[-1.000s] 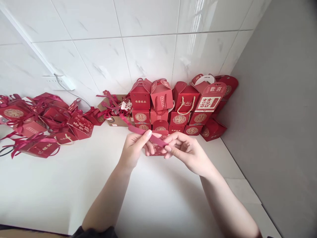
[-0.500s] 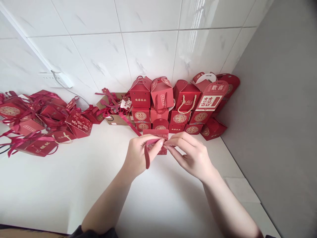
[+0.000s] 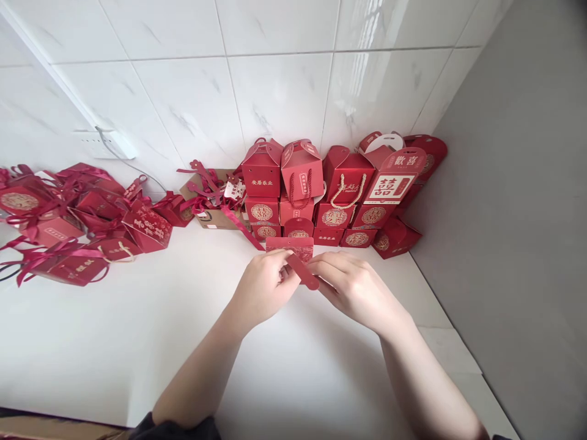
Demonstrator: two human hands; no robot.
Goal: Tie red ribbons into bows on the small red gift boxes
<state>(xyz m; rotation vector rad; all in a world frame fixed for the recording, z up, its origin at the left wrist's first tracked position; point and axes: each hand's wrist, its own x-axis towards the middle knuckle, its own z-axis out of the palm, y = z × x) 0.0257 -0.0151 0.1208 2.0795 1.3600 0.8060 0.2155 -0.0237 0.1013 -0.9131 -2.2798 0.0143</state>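
Observation:
A narrow red strip with a rounded end slants between my two hands in the middle of the view. My left hand is closed, with the strip's upper end at its thumb and fingers. From the other side, my right hand curls its fingers against the strip, their tips partly hidden behind it. Just beyond the hands stands a small red card box with a hole in its upper edge, its lower part covered by the strip and fingers.
Red gift boxes are stacked against the tiled wall, some with rope handles. Left of them, a cardboard carton holds ribbons and tags. Ribboned red boxes pile up at far left. A grey panel bounds the white table on the right.
The strip has swung from hanging below my left hand to slanting down right across to my right hand. My right hand has shifted slightly right and down.

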